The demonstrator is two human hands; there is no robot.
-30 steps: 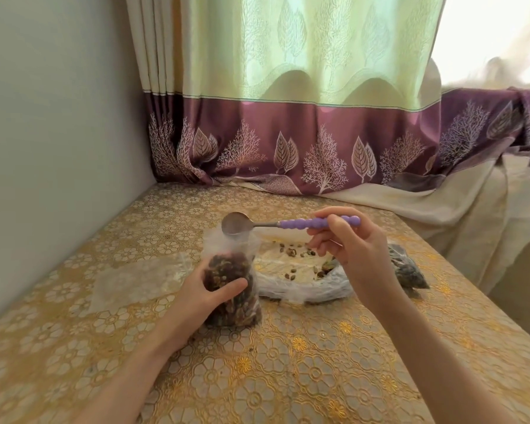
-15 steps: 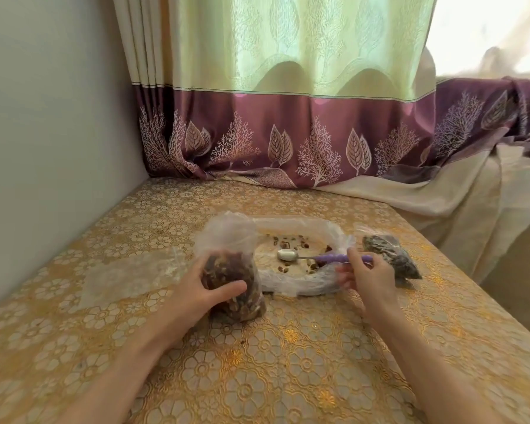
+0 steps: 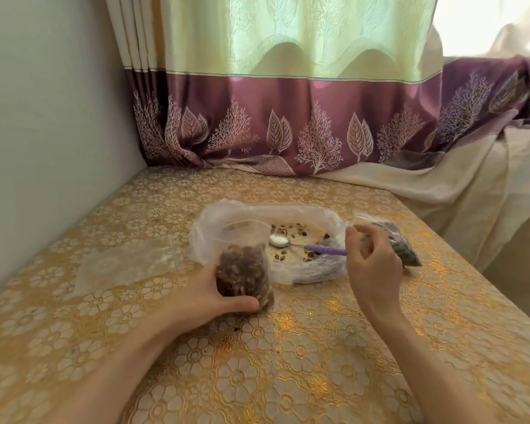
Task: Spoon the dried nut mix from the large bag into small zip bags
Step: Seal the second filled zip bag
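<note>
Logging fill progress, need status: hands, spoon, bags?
Left hand grips filled small bag, upright. Right hand loosely curled at spoon handle; spoon lies in large bag, few nuts left. Nothing in the way.

Both forearms are bare to each hand, left (image 3: 214, 293) and right (image 3: 372, 264), without sleeves or jewellery.

Right hand (image 3: 372, 267) released spoon (image 3: 306, 244)
</note>
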